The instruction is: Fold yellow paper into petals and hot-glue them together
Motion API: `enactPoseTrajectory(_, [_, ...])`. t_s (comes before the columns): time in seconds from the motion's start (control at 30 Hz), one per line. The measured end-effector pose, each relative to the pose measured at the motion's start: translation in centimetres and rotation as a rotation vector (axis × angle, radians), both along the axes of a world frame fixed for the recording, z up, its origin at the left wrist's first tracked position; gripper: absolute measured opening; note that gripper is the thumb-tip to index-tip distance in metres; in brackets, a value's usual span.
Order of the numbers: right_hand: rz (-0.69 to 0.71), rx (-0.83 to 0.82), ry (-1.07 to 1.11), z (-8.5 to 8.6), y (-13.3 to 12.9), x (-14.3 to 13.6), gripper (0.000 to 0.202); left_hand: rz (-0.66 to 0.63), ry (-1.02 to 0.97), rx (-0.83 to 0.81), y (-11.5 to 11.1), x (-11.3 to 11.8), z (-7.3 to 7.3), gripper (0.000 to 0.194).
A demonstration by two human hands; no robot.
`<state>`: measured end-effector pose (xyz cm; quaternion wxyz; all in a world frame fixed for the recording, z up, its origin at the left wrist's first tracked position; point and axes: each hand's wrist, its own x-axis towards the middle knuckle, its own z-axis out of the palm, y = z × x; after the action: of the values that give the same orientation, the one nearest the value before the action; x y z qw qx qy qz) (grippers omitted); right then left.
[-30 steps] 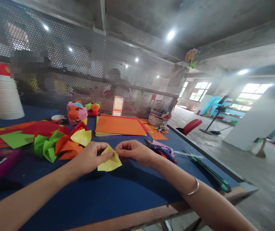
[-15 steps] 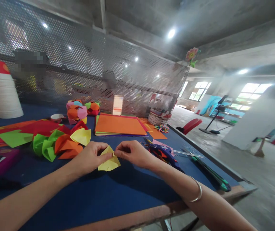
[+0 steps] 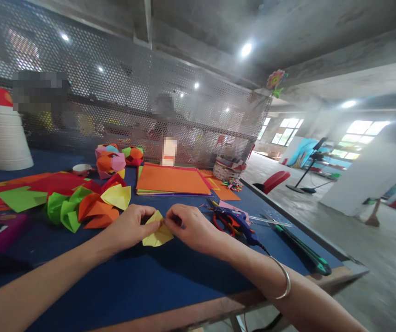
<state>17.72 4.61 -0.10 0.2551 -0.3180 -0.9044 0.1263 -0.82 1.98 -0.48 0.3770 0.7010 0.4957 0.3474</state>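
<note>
A creased piece of yellow folded paper [image 3: 158,236] is held just above the blue tabletop [image 3: 142,281]. My left hand [image 3: 133,224] pinches it from the left, thumb across its upper part. From the other side my right hand [image 3: 189,223] grips the paper's right edge between thumb and fingers; the fingertips partly hide that edge. Left of my hands lie folded paper pieces: a yellow one [image 3: 117,197], orange ones [image 3: 99,212] and green ones [image 3: 67,210].
A stack of coloured sheets [image 3: 173,179] lies behind my hands. To the right are a blue glue gun [image 3: 237,221], a green-handled cutter [image 3: 303,251] and a woven basket [image 3: 229,167]. Paper balls [image 3: 111,161] and stacked paper cups [image 3: 6,133] stand at the back left.
My right hand has turned slightly, its fingers curling more over the yellow paper's right edge. The left hand keeps its pinch almost unmoved.
</note>
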Motion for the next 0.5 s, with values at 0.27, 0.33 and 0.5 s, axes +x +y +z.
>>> enactPoseTrajectory(0.27, [0.014,0.051,-0.019,0.10,-0.40,-0.05,0.013,-0.014,0.042,-0.005,0.35,-0.22,-0.56,0.030])
enactPoseTrajectory(0.33, [0.013,0.067,-0.021,0.07,-0.51,-0.09,0.013,-0.018,0.047,-0.010,0.38,-0.21,-0.63,0.030])
enactPoseTrajectory(0.5, [0.022,0.085,-0.007,-0.29,-0.53,-0.14,0.013,0.002,0.082,0.017,0.34,-0.19,-0.36,0.030])
